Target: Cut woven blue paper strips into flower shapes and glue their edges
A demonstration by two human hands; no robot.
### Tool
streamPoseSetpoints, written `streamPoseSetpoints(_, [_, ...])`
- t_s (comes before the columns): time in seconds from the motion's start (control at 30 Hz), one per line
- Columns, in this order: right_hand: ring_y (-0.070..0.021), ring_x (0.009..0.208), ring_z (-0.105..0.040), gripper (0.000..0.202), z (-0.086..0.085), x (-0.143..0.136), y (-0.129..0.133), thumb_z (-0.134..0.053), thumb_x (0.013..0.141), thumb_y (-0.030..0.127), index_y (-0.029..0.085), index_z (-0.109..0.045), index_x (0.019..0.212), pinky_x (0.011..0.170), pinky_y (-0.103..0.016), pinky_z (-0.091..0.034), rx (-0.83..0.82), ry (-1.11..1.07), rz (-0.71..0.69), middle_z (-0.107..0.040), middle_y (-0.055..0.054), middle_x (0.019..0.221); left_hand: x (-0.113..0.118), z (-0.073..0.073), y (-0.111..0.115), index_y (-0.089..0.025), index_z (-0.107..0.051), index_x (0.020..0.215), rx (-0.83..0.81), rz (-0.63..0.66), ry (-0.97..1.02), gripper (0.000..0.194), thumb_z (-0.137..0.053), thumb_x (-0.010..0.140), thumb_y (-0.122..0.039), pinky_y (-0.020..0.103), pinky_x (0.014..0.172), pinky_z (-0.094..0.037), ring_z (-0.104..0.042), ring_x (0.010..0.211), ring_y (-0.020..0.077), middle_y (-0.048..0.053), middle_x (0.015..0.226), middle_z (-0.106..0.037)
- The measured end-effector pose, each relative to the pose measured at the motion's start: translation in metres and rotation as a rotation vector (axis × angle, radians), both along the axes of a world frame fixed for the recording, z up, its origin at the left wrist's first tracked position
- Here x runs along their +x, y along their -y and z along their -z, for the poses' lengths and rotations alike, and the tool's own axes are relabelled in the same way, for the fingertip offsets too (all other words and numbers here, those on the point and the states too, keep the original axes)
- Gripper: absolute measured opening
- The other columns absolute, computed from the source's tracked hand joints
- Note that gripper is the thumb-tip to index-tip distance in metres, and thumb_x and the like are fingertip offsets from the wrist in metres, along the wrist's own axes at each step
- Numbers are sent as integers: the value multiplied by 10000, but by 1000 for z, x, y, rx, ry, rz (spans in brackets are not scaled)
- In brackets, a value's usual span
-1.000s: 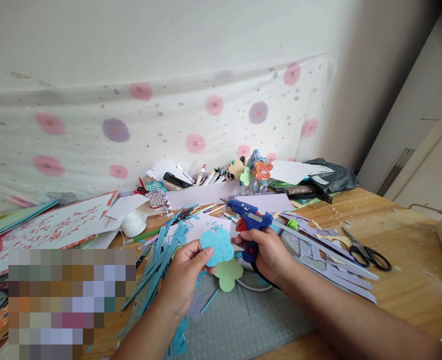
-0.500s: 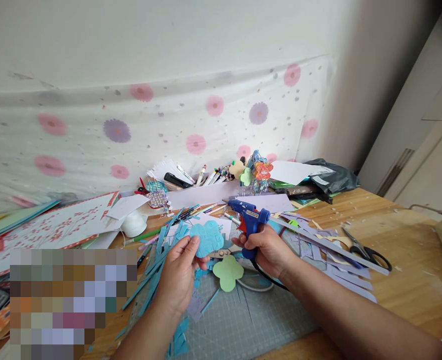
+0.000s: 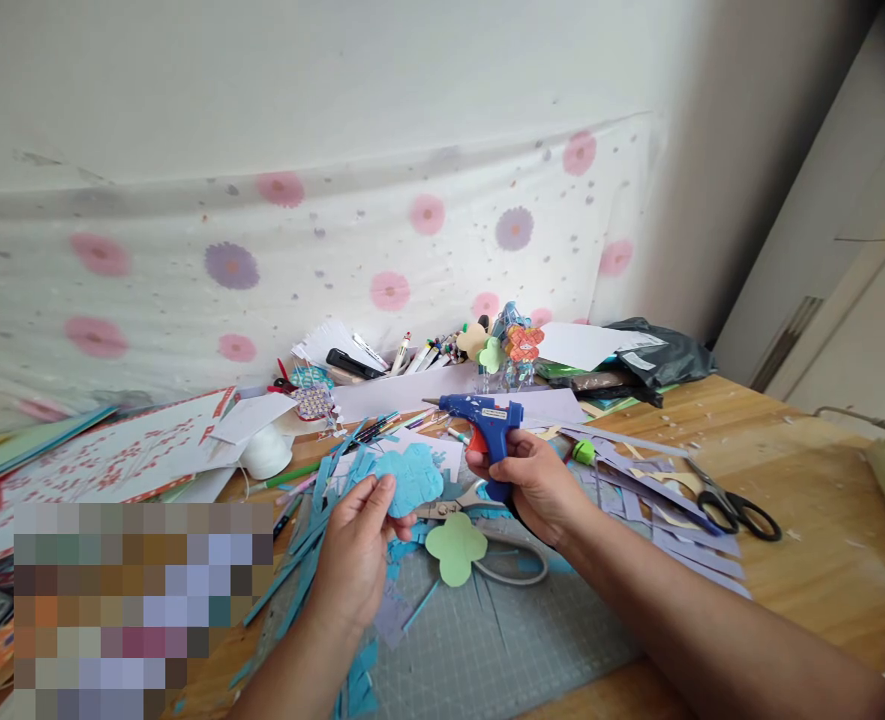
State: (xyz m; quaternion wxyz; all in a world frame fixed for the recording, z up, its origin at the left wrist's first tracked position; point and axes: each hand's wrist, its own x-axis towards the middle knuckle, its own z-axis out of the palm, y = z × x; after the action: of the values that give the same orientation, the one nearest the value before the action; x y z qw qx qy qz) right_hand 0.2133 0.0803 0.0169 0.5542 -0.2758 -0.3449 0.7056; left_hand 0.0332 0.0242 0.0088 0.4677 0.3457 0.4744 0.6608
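Between the thumb and fingers of my left hand (image 3: 363, 535) is a blue flower-shaped paper cutout (image 3: 410, 480) with a rough, layered surface. My right hand (image 3: 536, 480) grips a blue hot glue gun (image 3: 491, 425) by its handle, nozzle pointing left above the cutout and apart from it. The fingers are near its red trigger (image 3: 477, 440). Below both hands, a pale green four-lobed paper flower (image 3: 456, 550) lies over a pair of grey-handled scissors (image 3: 521, 575) on the grey cutting mat (image 3: 502, 650).
Blue paper strips (image 3: 311, 545) litter the mat's left side; purple paper strips (image 3: 637, 480) lie to the right. Black-handled scissors (image 3: 746, 515) rest on the wooden table (image 3: 824, 580). A white spool of cord (image 3: 268, 455) stands left. Pens (image 3: 404, 352) and a black bag (image 3: 667, 350) line the back.
The glue gun in my right hand has shifted slightly left and turned more level, its nozzle now farther over the cutout. My left hand keeps hold of the blue cutout, nearly still.
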Motion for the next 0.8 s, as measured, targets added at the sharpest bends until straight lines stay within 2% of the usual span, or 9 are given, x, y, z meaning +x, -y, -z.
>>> streamPoseSetpoints(0.13, [-176, 749, -684, 362, -1, 2, -4, -682, 498, 30, 145, -665, 841, 729, -281, -510, 29, -9, 28, -711, -38, 767, -3, 0, 0, -174, -542, 648, -4, -3, 4, 337, -768, 662, -425, 224, 468, -429, -530, 485, 109, -61, 538, -518])
streamPoseSetpoints(0.27, [-175, 751, -696, 424, -9, 9, -12, -701, 508, 70, 178, -646, 914, 705, -277, -519, 97, -57, 58, -709, -24, 820, -13, 1, -4, -182, -521, 639, -19, -82, 17, 385, -818, 590, -423, 225, 507, -466, -517, 475, 99, -80, 533, -493])
streamPoseSetpoints(0.43, [-184, 731, -701, 350, -29, 43, -37, -697, 529, 135, 187, -608, 864, 709, -318, -547, 144, 42, 212, -701, -19, 782, -22, 2, -13, -186, -520, 647, -14, -113, 35, 424, -840, 537, -441, 218, 519, -498, -533, 495, 107, -75, 536, -493])
streamPoseSetpoints(0.53, [-195, 736, -703, 259, -43, 84, -50, -699, 590, 191, 175, -608, 832, 724, -337, -558, 169, 157, 310, -708, -43, 780, -22, 2, -13, -188, -531, 654, -24, -133, 41, 433, -851, 512, -443, 218, 515, -510, -543, 494, 112, -69, 548, -520])
streamPoseSetpoints(0.63, [-183, 679, -698, 206, -49, 142, -57, -668, 689, 273, 172, -615, 861, 676, -319, -564, 167, 330, 444, -716, -64, 792, -19, -1, -9, -192, -528, 642, -40, -125, 53, 444, -854, 495, -455, 211, 478, -494, -555, 509, 129, -62, 534, -525])
streamPoseSetpoints(0.7, [-159, 618, -682, 186, -44, 186, -58, -625, 742, 288, 175, -612, 889, 614, -289, -554, 135, 479, 563, -715, -65, 811, -17, -4, -7, -194, -532, 644, -46, -112, 60, 451, -859, 478, -456, 208, 472, -490, -555, 515, 132, -61, 530, -527])
streamPoseSetpoints(0.8, [-143, 539, -640, 146, -20, 248, -54, -588, 760, 236, 153, -616, 877, 449, -219, -457, 39, 774, 745, -698, -78, 750, -14, -6, -6, -191, -543, 650, -37, -85, 51, 448, -858, 477, -460, 215, 490, -497, -562, 524, 133, -58, 549, -548])
